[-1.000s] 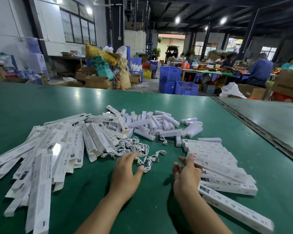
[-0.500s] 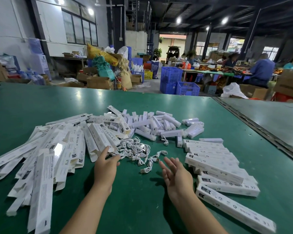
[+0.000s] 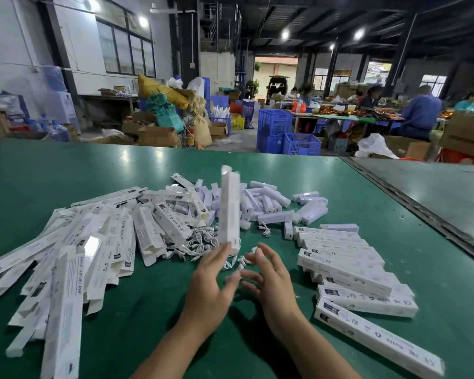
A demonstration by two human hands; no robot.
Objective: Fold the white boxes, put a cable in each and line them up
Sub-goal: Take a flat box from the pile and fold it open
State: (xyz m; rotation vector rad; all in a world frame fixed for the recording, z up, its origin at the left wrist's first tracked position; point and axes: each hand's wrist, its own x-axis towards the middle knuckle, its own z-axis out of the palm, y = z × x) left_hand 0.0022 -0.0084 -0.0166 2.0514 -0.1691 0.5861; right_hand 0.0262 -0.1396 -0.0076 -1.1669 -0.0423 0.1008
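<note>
While one white box (image 3: pixel 229 209) stands upright in hand, under half looks done.
Left hand (image 3: pixel 208 291) fingers clamp its lower end, right hand (image 3: pixel 271 283) fingers apart, empty; lined row (image 3: pixel 348 266) at 3 o'clock, flat pile (image 3: pixel 74 255) at 9, cables (image 3: pixel 200 242) at 12.

The green table (image 3: pixel 93 170) carries flat white boxes (image 3: pixel 66 269) heaped at left, loose cables (image 3: pixel 200 242) centrally, small white pieces (image 3: pixel 271 203) beyond, and folded boxes (image 3: pixel 348 263) lined up at right.

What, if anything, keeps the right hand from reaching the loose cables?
Likely nothing, so yes: the right hand is open, with cables just beyond its fingers; the box in the left hand stands aside.
</note>
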